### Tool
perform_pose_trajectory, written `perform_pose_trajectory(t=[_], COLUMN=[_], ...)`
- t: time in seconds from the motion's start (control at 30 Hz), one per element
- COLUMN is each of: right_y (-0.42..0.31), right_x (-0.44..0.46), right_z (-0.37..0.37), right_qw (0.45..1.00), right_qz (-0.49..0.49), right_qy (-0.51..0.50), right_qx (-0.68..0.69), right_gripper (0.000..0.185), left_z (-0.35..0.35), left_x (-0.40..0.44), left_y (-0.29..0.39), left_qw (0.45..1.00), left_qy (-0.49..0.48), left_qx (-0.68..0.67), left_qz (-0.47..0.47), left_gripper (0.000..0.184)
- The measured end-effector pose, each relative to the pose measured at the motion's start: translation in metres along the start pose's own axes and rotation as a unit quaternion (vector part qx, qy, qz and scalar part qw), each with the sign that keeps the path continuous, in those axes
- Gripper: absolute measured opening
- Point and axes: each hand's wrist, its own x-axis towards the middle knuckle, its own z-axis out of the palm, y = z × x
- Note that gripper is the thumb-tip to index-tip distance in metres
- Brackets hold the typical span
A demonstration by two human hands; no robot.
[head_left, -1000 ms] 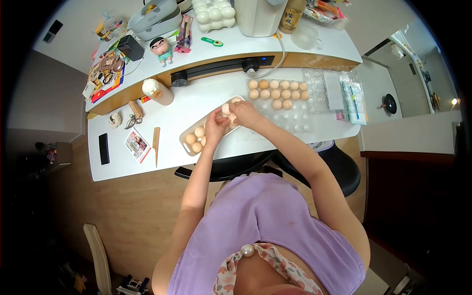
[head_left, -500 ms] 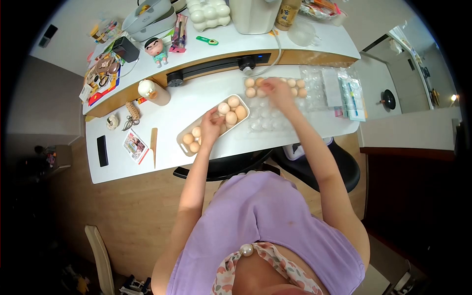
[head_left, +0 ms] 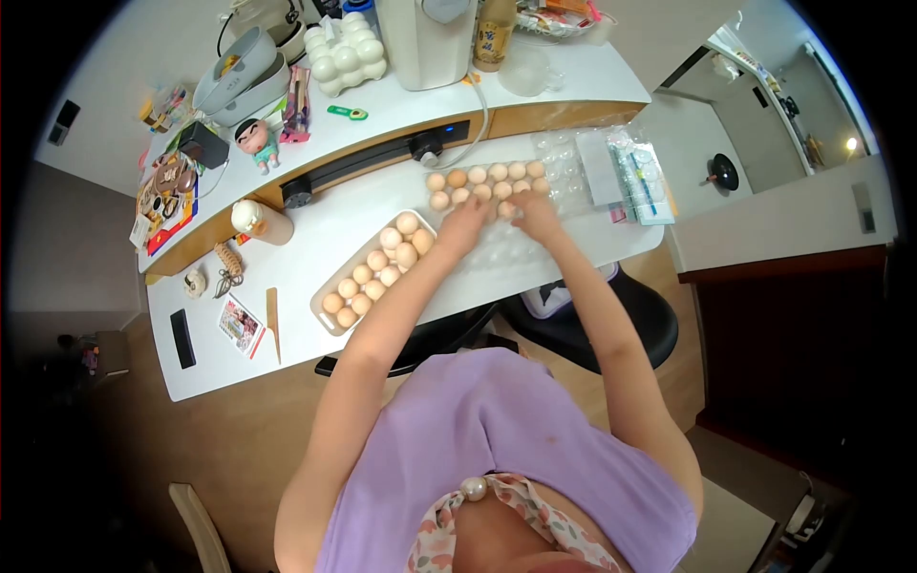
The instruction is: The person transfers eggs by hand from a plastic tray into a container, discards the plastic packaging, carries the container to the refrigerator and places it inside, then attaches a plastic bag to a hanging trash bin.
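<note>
White desk [head_left: 310, 234]; tray eggs [head_left: 499, 172] just beyond left hand [head_left: 463, 227], right hand [head_left: 538, 216]; grips unclear.

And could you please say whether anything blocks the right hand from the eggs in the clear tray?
Nothing visible does: the right hand is at the eggs in the clear tray, the left hand alongside.

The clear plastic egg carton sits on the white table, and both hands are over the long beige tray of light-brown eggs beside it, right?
Not quite: the head view shows the left hand and right hand over the clear plastic egg carton, not the long beige tray. The carton does sit on the white table, with the tray of eggs beside it.
</note>
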Motion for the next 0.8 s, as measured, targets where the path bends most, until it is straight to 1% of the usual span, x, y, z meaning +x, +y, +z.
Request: perform_pose_trajectory(t=[0.07, 0.17, 0.2, 0.3, 0.4, 0.5, 0.6, 0.7, 0.8], right_y=[-0.001, 0.006, 0.003, 0.002, 0.008, 0.016, 0.019, 0.019, 0.017], right_x=[0.005, 0.008, 0.007, 0.007, 0.011, 0.014, 0.013, 0.012, 0.007], right_z=[0.014, 0.032, 0.03, 0.032, 0.033, 0.033, 0.03, 0.026, 0.019], right_qw=[1.0, 0.999, 0.999, 0.998, 0.997, 0.998, 0.998, 0.996, 0.993], right_qz=[0.01, 0.008, 0.011, 0.044, 0.052, 0.022, -0.012, -0.018, -0.013], right_qy=[0.007, 0.035, 0.039, 0.044, 0.027, 0.02, 0.035, 0.043, 0.063], right_qx=[-0.015, 0.004, -0.002, 0.029, 0.042, 0.054, 0.054, 0.071, 0.096], right_gripper=[0.047, 0.046, 0.046, 0.044, 0.042, 0.039, 0.033, 0.032, 0.035], left_z=[0.016, 0.045, 0.047, 0.051, 0.048, 0.035, 0.03, 0.041, 0.05], left_x=[0.017, 0.025, 0.025, 0.027, 0.032, 0.038, 0.041, 0.038, 0.042], left_y=[-0.003, -0.012, -0.013, -0.017, -0.022, -0.023, -0.025, -0.032, -0.041], left_qw=[0.996, 0.989, 0.99, 0.989, 0.993, 0.987, 0.982, 0.978, 0.95], left_qy=[-0.062, -0.081, -0.063, -0.065, -0.054, -0.096, -0.136, -0.082, -0.057], left_qx=[0.068, 0.12, 0.129, 0.132, 0.105, 0.107, 0.118, 0.149, 0.226], left_qz=[-0.008, 0.0, 0.007, 0.004, 0.029, 0.068, 0.064, 0.124, 0.206], left_gripper=[0.023, 0.017, 0.017, 0.017, 0.017, 0.021, 0.021, 0.021, 0.019])
